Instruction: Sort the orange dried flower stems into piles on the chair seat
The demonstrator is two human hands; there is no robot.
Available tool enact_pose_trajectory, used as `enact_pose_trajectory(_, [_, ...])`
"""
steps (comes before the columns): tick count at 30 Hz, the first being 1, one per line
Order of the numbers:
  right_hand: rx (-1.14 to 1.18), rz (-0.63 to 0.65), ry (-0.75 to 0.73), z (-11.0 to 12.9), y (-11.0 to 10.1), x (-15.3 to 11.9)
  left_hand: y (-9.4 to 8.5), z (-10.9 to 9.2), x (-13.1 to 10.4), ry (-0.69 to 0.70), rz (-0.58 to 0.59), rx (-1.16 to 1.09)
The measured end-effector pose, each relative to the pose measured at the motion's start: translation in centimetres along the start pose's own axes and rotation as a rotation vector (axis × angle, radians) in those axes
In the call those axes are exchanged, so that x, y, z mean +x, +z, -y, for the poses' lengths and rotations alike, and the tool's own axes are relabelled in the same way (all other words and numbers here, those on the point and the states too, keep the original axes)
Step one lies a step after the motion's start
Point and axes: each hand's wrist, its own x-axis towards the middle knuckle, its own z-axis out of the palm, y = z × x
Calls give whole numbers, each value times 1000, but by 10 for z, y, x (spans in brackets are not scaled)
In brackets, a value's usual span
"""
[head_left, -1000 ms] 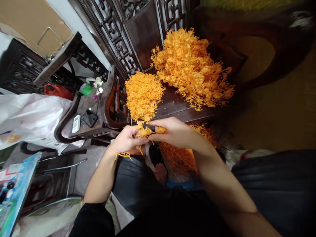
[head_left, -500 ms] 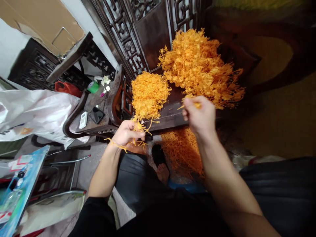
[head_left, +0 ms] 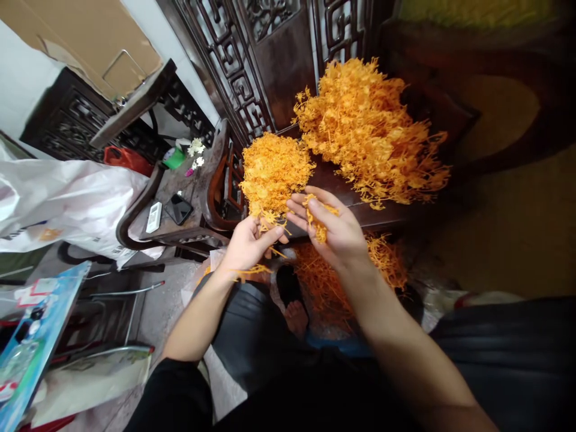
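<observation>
My left hand (head_left: pixel 247 243) is closed round an orange branching stem, its thin ends sticking out past the thumb and below the wrist. Beside it, my right hand (head_left: pixel 333 228) has its fingers partly stretched, with small orange pieces (head_left: pixel 320 233) held between thumb and palm. A compact orange pile (head_left: pixel 275 171) lies just beyond my left hand on the dark wooden seat (head_left: pixel 330 180). The larger pile of orange branching stems (head_left: pixel 366 129) rests further right on the same seat. More thin orange stems (head_left: pixel 319 276) lie below the seat edge, partly hidden by my right arm.
A wooden side surface (head_left: pixel 198 186) at the left bears a black phone (head_left: pixel 179 208), a white device (head_left: pixel 153 217), a green roll (head_left: pixel 173 158) and small flowers. White plastic bags (head_left: pixel 67 204) and a red bag (head_left: pixel 128 160) are further left. My foot (head_left: pixel 296 317) is below.
My right hand has moved left and down towards my left hand, and its fingers have spread from a closed grip. My left hand has shifted slightly right, still holding a stem.
</observation>
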Motion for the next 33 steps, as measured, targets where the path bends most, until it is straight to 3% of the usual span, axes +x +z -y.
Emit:
enact_pose_trajectory(4, [-186,-100,-229,-23,8,-5,21,1,2,6,-127,-43])
enact_pose_trajectory(7, [-371,-143,-301,-31,10,-10,27,5,5,-28,-137,-131])
enact_pose_trajectory(11, [-588,-230,-365,-33,10,-14,22,13,12,-3,-127,-104])
enact_pose_trajectory(16, [-538,-399,-486,-15,14,-19,3,22,23,67,-321,191])
enact_pose_trajectory(19, [-499,-314,-480,6,11,-18,-3,21,23,76,-336,61])
enact_pose_trajectory(22, [-588,-131,-346,22,2,-13,-2,14,17,58,-223,5])
enact_pose_trajectory(25, [-758,-19,-267,25,-5,-8,1,9,9,60,-126,-3])
enact_pose_trajectory(28, [-942,98,-333,18,-3,-9,4,6,5,93,-117,26])
enact_pose_trajectory(30, [-998,103,-409,9,0,-10,5,3,4,94,-99,15])
enact_pose_trajectory(33, [-945,-30,-459,-1,-2,-10,6,-5,1,56,-25,-91])
